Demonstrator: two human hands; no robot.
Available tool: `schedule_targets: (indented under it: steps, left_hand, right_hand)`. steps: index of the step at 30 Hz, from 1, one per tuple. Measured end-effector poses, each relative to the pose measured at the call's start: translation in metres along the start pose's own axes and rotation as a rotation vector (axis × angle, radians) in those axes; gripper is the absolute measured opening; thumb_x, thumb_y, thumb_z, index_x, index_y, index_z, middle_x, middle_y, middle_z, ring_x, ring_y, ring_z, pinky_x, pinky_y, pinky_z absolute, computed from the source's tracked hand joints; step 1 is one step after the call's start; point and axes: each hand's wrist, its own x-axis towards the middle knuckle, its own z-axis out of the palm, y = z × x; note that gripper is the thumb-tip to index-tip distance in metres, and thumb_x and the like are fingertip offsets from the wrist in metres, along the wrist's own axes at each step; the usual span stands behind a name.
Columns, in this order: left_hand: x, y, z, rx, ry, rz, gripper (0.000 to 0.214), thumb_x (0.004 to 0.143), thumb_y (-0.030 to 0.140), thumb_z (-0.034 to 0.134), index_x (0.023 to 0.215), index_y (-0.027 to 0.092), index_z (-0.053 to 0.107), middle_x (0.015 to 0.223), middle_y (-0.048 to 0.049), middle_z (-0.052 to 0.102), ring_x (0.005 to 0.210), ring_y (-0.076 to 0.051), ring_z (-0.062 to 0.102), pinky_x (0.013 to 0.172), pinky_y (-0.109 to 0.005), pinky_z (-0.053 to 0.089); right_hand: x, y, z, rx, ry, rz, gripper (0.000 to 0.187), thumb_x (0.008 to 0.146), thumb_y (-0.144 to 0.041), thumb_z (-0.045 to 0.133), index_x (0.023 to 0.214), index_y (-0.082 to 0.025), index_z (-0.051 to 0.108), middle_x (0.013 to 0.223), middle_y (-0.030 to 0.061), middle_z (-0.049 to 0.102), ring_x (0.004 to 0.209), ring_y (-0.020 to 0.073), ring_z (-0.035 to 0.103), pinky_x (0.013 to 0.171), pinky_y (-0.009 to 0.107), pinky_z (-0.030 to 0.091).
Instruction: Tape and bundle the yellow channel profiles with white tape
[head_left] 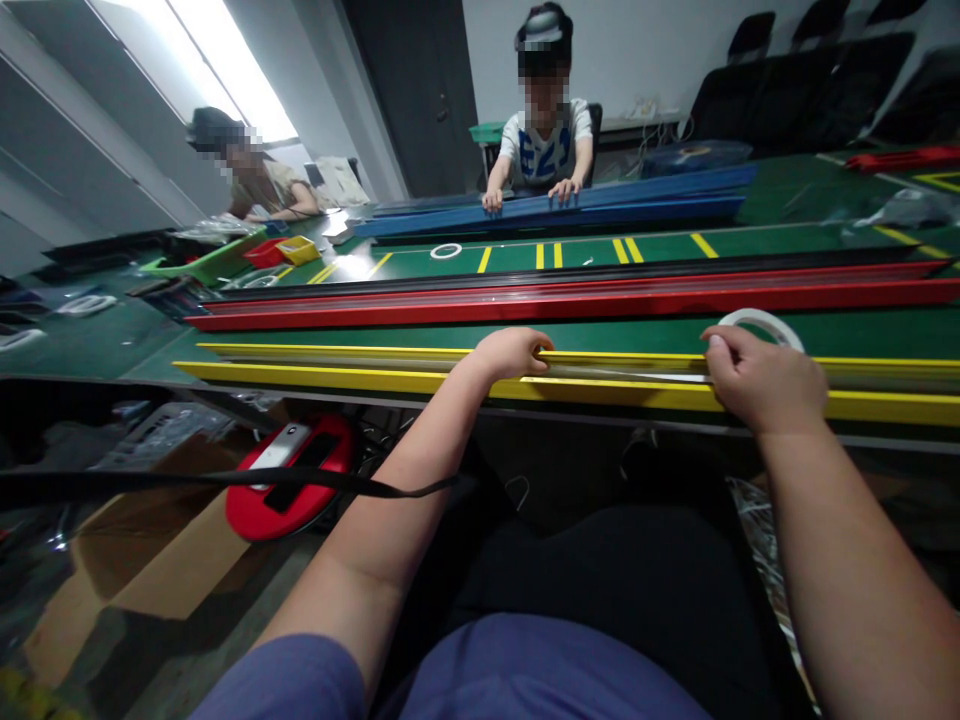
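A long yellow channel strip lies along the near edge of the green table, its groove facing up. My left hand is over its middle, fingers curled down into the groove at the end of a narrow white tape strip. The strip runs along the groove towards my right hand. My right hand is closed, thumb on top, with a white tape roll showing just behind its knuckles. The inner fingers of the right hand are hidden.
Red channel strips and black ones lie beyond the yellow. Farther off, a co-worker handles blue strips; another person sits at left near a green tray. A white ring lies mid-table. Below left are a red stool and a cardboard box.
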Motion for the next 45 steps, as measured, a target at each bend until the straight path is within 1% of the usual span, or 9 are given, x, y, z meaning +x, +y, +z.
schedule_targets:
  steps: [8, 15, 20, 23, 28, 34, 39, 45]
  left_hand:
    - [-0.0011, 0.0008, -0.0003, 0.025, 0.006, -0.006, 0.047, 0.089, 0.037, 0.070, 0.134, 0.026, 0.074, 0.125, -0.0027, 0.078, 0.106, -0.021, 0.072, 0.085, -0.026, 0.052]
    - [0.0021, -0.0033, 0.0024, 0.020, 0.015, 0.010, 0.046, 0.088, 0.037, 0.071, 0.132, 0.024, 0.075, 0.123, -0.0028, 0.079, 0.104, -0.022, 0.072, 0.082, -0.027, 0.051]
    - [0.0012, -0.0016, 0.0015, 0.018, 0.010, -0.003, 0.046, 0.088, 0.037, 0.071, 0.132, 0.025, 0.075, 0.123, -0.0027, 0.079, 0.103, -0.021, 0.072, 0.082, -0.026, 0.051]
    - [-0.0004, 0.0005, 0.0000, 0.014, 0.009, -0.008, 0.047, 0.087, 0.037, 0.070, 0.133, 0.024, 0.075, 0.123, -0.0029, 0.079, 0.104, -0.021, 0.072, 0.083, -0.026, 0.051]
    - [-0.0003, 0.0000, -0.0006, 0.013, 0.003, -0.011, 0.049, 0.086, 0.039, 0.071, 0.133, 0.024, 0.075, 0.122, -0.0045, 0.079, 0.102, -0.022, 0.072, 0.082, -0.027, 0.051]
    - [0.0013, -0.0028, 0.0002, 0.015, -0.001, -0.007, 0.052, 0.086, 0.043, 0.069, 0.134, 0.024, 0.074, 0.123, -0.0049, 0.079, 0.104, -0.022, 0.072, 0.083, -0.027, 0.050]
    - [0.0006, -0.0028, -0.0007, 0.056, -0.009, -0.011, 0.053, 0.087, 0.043, 0.067, 0.136, 0.026, 0.074, 0.124, -0.0042, 0.079, 0.106, -0.022, 0.071, 0.084, -0.025, 0.050]
    - [-0.0005, -0.0021, -0.0010, 0.054, -0.004, -0.014, 0.052, 0.087, 0.045, 0.067, 0.135, 0.025, 0.074, 0.124, -0.0036, 0.079, 0.104, -0.022, 0.071, 0.080, -0.024, 0.048]
  right_hand:
    - [-0.0003, -0.0015, -0.0025, -0.018, -0.024, 0.010, 0.050, 0.106, -0.056, 0.033, 0.136, -0.040, 0.070, 0.109, 0.0092, 0.076, 0.085, 0.0266, 0.062, 0.068, 0.038, 0.030]
    - [-0.0003, -0.0019, -0.0039, -0.016, -0.034, 0.012, 0.053, 0.106, -0.059, 0.030, 0.137, -0.041, 0.069, 0.112, 0.0094, 0.075, 0.089, 0.0282, 0.065, 0.068, 0.038, 0.030]
    - [-0.0003, -0.0005, -0.0013, -0.024, -0.019, 0.004, 0.054, 0.105, -0.058, 0.029, 0.135, -0.040, 0.070, 0.111, 0.0087, 0.076, 0.088, 0.0285, 0.065, 0.067, 0.038, 0.030]
    - [-0.0002, 0.0001, -0.0005, -0.004, 0.001, -0.004, 0.052, 0.105, -0.057, 0.032, 0.134, -0.040, 0.071, 0.108, 0.0086, 0.076, 0.086, 0.0278, 0.064, 0.066, 0.038, 0.028]
    - [-0.0004, -0.0005, -0.0015, 0.041, 0.030, -0.041, 0.048, 0.104, -0.050, 0.038, 0.132, -0.036, 0.074, 0.103, 0.0099, 0.074, 0.080, 0.0247, 0.060, 0.067, 0.037, 0.028]
    - [-0.0008, 0.0002, 0.0014, 0.078, 0.077, -0.058, 0.050, 0.103, -0.050, 0.039, 0.130, -0.031, 0.077, 0.100, 0.0108, 0.074, 0.080, 0.0249, 0.059, 0.071, 0.034, 0.035]
    - [-0.0004, 0.0008, 0.0029, 0.074, 0.080, -0.075, 0.050, 0.104, -0.050, 0.038, 0.128, -0.031, 0.077, 0.101, 0.0095, 0.075, 0.079, 0.0240, 0.059, 0.071, 0.033, 0.034]
    - [-0.0009, -0.0003, 0.0021, 0.078, 0.097, -0.086, 0.049, 0.103, -0.048, 0.039, 0.126, -0.029, 0.078, 0.101, 0.0094, 0.076, 0.081, 0.0239, 0.061, 0.069, 0.033, 0.031]
